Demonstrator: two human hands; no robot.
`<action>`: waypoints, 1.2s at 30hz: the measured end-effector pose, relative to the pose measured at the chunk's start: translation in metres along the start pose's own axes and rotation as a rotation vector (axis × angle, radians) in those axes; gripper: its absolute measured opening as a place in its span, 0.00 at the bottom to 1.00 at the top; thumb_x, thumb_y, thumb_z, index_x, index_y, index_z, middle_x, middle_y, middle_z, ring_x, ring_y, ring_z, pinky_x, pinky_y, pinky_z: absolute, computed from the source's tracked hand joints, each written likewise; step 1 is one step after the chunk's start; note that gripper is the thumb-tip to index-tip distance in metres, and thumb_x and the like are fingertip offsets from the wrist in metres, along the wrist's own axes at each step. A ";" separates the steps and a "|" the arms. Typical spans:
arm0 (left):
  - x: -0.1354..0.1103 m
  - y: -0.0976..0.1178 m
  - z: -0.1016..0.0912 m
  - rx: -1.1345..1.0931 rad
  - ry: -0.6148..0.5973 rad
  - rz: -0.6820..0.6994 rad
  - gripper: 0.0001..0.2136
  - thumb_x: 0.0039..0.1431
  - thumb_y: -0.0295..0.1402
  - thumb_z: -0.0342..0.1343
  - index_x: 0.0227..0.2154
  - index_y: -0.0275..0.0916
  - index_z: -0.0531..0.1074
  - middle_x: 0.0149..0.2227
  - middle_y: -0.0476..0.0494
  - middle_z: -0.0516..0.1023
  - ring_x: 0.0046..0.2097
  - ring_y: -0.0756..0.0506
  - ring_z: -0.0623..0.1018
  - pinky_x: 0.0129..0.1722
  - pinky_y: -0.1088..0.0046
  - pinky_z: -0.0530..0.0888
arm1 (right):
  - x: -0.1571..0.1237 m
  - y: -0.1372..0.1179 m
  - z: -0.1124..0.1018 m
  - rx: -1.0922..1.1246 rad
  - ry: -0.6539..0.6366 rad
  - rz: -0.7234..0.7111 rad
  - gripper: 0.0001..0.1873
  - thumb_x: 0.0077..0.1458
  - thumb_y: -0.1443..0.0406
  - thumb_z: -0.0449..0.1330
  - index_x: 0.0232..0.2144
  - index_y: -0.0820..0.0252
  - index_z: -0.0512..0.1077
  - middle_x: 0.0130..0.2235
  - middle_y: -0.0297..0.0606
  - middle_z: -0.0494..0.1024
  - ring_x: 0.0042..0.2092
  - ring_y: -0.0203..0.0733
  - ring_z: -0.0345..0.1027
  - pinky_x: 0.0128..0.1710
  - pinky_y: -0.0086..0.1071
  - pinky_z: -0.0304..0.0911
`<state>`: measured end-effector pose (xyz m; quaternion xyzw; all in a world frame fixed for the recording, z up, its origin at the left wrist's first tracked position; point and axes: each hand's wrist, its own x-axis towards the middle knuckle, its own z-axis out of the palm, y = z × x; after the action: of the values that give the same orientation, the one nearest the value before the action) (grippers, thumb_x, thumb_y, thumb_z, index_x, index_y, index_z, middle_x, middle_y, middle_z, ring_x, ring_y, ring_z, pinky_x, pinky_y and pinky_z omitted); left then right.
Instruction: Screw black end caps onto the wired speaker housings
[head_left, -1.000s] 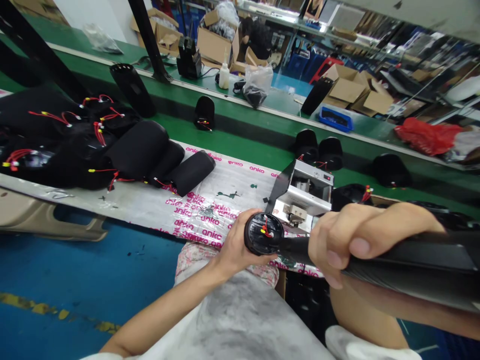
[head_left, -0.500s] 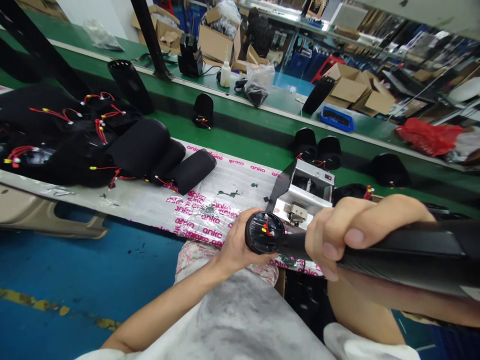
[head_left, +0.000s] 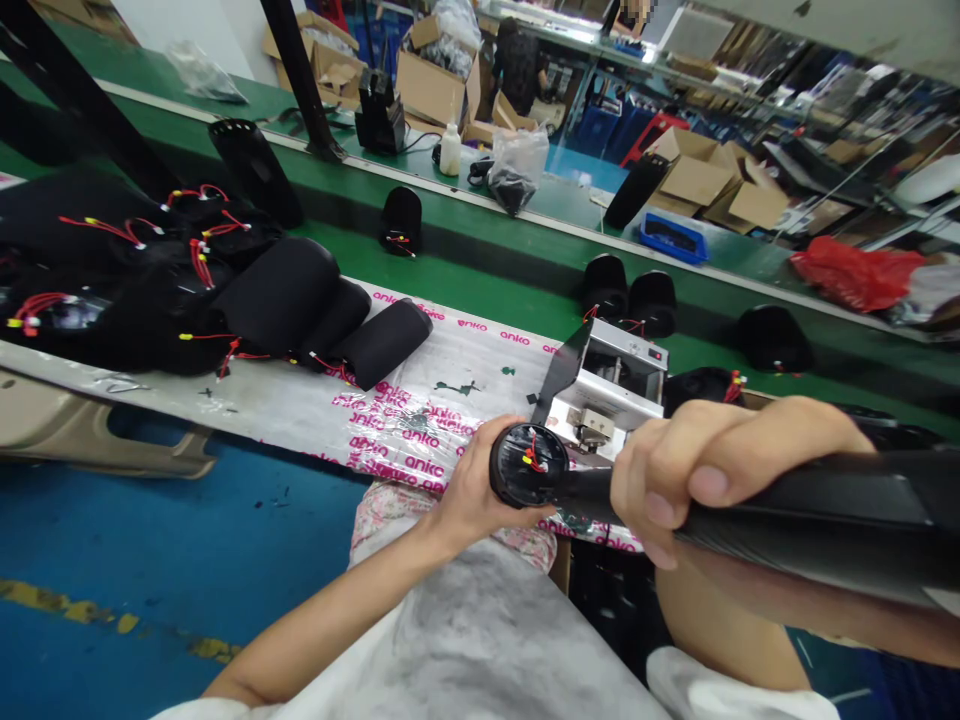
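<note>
Because the fingers of the left hand [head_left: 476, 480] and right hand [head_left: 697, 470] clamp the black cylindrical housing [head_left: 810, 505] at six o'clock from the silver metal jig [head_left: 607, 390], a slip could snag its thin red wires [head_left: 534, 458].

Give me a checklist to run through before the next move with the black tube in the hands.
Left hand on the round end of the black tube: ok, cradling it.
Right hand on the tube body: ok, fingers wrapped round it.
Red and yellow wires on the end face: ok, clear of the fingers.
Wire joints: cannot tell, too small.
Tube clear of the silver metal fixture: cannot tell, they overlap in view.
</note>
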<state>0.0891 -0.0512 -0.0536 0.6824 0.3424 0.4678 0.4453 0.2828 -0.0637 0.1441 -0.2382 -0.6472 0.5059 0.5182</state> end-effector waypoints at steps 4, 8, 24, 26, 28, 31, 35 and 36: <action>-0.001 -0.001 0.001 -0.005 0.012 0.016 0.49 0.47 0.46 0.81 0.69 0.43 0.63 0.66 0.33 0.75 0.67 0.29 0.78 0.69 0.47 0.76 | 0.000 0.001 -0.004 0.025 -0.064 -0.018 0.16 0.78 0.58 0.56 0.52 0.60 0.80 0.41 0.43 0.81 0.28 0.41 0.79 0.26 0.36 0.78; -0.001 -0.002 0.001 0.013 0.009 0.017 0.49 0.48 0.47 0.81 0.69 0.43 0.63 0.66 0.32 0.76 0.67 0.29 0.78 0.70 0.46 0.75 | -0.001 -0.003 -0.010 0.029 -0.088 0.014 0.15 0.78 0.59 0.56 0.54 0.58 0.80 0.41 0.43 0.81 0.30 0.41 0.80 0.28 0.37 0.79; -0.001 -0.003 0.002 0.040 0.021 0.062 0.49 0.48 0.45 0.81 0.69 0.43 0.61 0.66 0.32 0.75 0.68 0.29 0.78 0.69 0.47 0.76 | -0.009 0.014 0.005 0.020 0.005 -0.070 0.18 0.78 0.57 0.56 0.51 0.60 0.82 0.36 0.42 0.82 0.26 0.41 0.79 0.26 0.34 0.78; -0.001 -0.004 0.002 0.042 0.019 0.068 0.49 0.48 0.45 0.81 0.69 0.44 0.61 0.66 0.32 0.75 0.67 0.29 0.78 0.69 0.46 0.76 | -0.011 0.018 0.007 0.016 0.045 -0.070 0.15 0.77 0.58 0.59 0.48 0.58 0.84 0.31 0.40 0.82 0.25 0.41 0.79 0.27 0.32 0.77; -0.001 -0.005 0.002 0.041 0.021 0.075 0.50 0.48 0.46 0.81 0.69 0.44 0.61 0.65 0.32 0.75 0.67 0.29 0.78 0.69 0.46 0.76 | -0.009 0.021 0.008 0.016 -0.012 -0.069 0.12 0.76 0.61 0.61 0.47 0.57 0.85 0.29 0.39 0.83 0.26 0.41 0.80 0.28 0.31 0.77; -0.002 -0.007 0.003 0.033 0.025 0.078 0.52 0.46 0.47 0.82 0.70 0.44 0.60 0.65 0.32 0.76 0.66 0.28 0.79 0.67 0.45 0.77 | -0.001 0.024 0.007 0.004 -0.139 -0.110 0.14 0.78 0.64 0.57 0.45 0.62 0.83 0.28 0.40 0.83 0.27 0.41 0.82 0.31 0.29 0.79; -0.002 -0.010 0.005 0.023 0.027 0.084 0.53 0.43 0.46 0.82 0.69 0.46 0.60 0.64 0.33 0.76 0.64 0.27 0.80 0.66 0.43 0.78 | 0.011 0.025 0.007 0.035 -0.180 -0.154 0.20 0.79 0.63 0.53 0.38 0.66 0.80 0.26 0.41 0.81 0.26 0.38 0.82 0.32 0.25 0.79; -0.002 -0.011 0.006 0.023 0.031 0.091 0.53 0.43 0.45 0.82 0.69 0.46 0.60 0.64 0.33 0.76 0.64 0.27 0.80 0.65 0.42 0.79 | 0.014 0.025 0.007 0.044 -0.177 -0.158 0.21 0.79 0.63 0.53 0.37 0.66 0.79 0.25 0.41 0.81 0.26 0.37 0.81 0.33 0.25 0.78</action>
<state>0.0931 -0.0505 -0.0653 0.6950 0.3233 0.4942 0.4101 0.2658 -0.0461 0.1280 -0.1294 -0.6960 0.4965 0.5023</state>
